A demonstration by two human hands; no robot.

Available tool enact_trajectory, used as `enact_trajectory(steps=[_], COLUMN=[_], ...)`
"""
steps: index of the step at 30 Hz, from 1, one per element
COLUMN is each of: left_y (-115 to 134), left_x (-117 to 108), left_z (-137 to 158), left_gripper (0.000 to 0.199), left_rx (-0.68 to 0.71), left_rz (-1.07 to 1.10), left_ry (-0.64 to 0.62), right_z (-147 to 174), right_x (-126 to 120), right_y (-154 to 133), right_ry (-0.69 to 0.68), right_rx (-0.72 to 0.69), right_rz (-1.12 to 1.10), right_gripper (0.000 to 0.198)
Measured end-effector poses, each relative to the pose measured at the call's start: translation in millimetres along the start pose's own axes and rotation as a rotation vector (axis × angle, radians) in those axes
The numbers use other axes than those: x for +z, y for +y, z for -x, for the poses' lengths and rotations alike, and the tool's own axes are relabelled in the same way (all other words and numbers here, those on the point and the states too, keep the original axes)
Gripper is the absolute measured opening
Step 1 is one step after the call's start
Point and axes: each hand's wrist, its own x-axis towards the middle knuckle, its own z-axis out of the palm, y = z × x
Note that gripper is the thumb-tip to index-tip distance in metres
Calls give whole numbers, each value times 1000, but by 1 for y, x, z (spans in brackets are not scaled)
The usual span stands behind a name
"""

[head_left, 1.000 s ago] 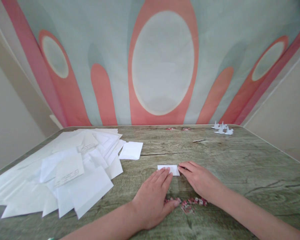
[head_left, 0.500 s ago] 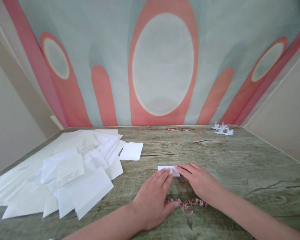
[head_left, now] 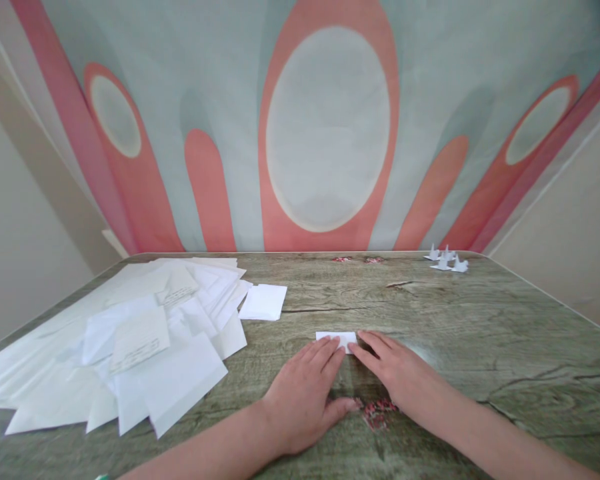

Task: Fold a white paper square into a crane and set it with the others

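A small white folded paper (head_left: 347, 338) lies flat on the wooden table, its long side running left to right. My left hand (head_left: 307, 393) rests open on it, fingertips pressing its left and near part, thumb stretched out to the right on the table. At the paper's right end is my right hand (head_left: 397, 370), fingers extended and apart, with a fingertip touching the near right corner. Neither hand grasps the paper. Part of its near edge is hidden under my fingers.
Loose white paper sheets (head_left: 180, 380) are heaped on the left, a few bearing print. Beside the heap lies a square white paper (head_left: 263, 303). Several small folded paper figures (head_left: 450, 259) stand at the far right. The wooden table (head_left: 480, 333) meets a patterned backdrop (head_left: 327, 133).
My right hand's fingers have shifted slightly at the paper's right end, with the index finger now off it. My left hand stays pressed in place.
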Motion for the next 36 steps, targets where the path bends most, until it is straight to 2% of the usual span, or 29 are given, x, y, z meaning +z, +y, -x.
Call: enact_trajectory(steps=[9,16,26,36], left_y=[-1,-1,-1,-4], left_x=[-3,-3,-3,-4], left_z=[-1,-1,-2,-5], left_gripper=[61,59,61,62], left_rx=[-6,3,22,90], left_rz=[-26,-33,-74,-200], left_ry=[7,32,48,54], right_z=[2,-1,-4,1], right_x=[2,4,4,9], right_y=[-3,-9,-18,-19], right_ry=[45,126,132,107], right_rx=[13,-28,-48,0], right_rz=[-17,-49,15,23], right_gripper=[54,40,31,36])
